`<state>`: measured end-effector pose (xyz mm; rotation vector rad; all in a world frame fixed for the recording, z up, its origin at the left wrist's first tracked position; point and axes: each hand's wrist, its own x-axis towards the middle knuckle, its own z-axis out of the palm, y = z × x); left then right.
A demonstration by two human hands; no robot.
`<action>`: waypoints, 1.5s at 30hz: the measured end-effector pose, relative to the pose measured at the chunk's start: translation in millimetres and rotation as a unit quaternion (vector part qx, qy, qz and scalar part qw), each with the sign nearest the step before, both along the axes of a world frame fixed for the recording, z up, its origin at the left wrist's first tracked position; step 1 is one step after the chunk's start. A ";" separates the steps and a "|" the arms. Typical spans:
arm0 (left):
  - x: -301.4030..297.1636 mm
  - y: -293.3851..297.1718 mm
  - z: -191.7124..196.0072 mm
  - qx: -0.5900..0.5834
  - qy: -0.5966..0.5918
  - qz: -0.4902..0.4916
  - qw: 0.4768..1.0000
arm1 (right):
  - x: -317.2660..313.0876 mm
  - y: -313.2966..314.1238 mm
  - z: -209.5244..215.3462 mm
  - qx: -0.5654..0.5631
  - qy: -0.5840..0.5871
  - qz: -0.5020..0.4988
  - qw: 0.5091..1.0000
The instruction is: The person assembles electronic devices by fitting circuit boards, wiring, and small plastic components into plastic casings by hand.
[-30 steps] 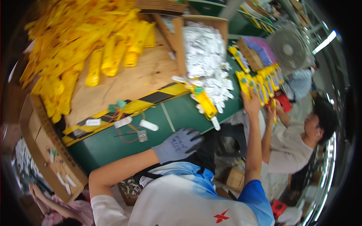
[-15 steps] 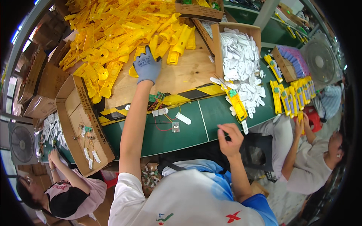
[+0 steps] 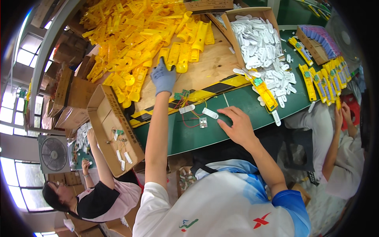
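Note:
My left hand (image 3: 163,78), in a grey glove with dark fingertips, reaches to the near edge of a large heap of yellow plastic shells (image 3: 130,35). Its index finger points at a shell and its thumb stands apart; whether it touches one I cannot tell. Bare, with fingers stretched and thumb apart, my right hand (image 3: 240,125) is over the green bench beside a white oblong cover (image 3: 210,113). Left of that hand lie a small square clear part (image 3: 203,122), another white piece (image 3: 187,109) and green circuit boards (image 3: 181,95) with red and yellow wires.
A carton of white covers (image 3: 256,39) stands at the back right, more spilling in front. A yellow shell with a board (image 3: 263,94) lies there. Left is a carton (image 3: 118,144) with wired boards. Co-workers sit on both sides; filled yellow units (image 3: 323,85) line the right.
My right hand has moved forward and left, down to the white cover. The whole view has shifted, so things appear further right. The left co-worker's arm now reaches forward.

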<state>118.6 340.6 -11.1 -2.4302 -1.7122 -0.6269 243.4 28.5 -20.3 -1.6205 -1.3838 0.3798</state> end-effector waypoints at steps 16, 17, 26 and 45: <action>-98.5 -143.8 71.4 0.042 -0.717 -0.190 0.669 | 40.8 -15.7 -8.1 -0.018 -0.110 -0.067 0.992; -107.4 -160.1 70.6 0.035 -0.725 -0.226 0.649 | 46.0 -22.0 1.2 -0.045 -0.134 -0.082 0.987; -126.2 -289.8 0.1 -0.572 -0.677 -0.042 0.462 | 23.4 49.0 18.9 -0.045 -0.117 -0.027 0.992; -163.7 -376.0 -34.2 -0.696 -0.488 -0.141 0.507 | 0.4 87.2 34.6 0.084 0.159 0.059 0.982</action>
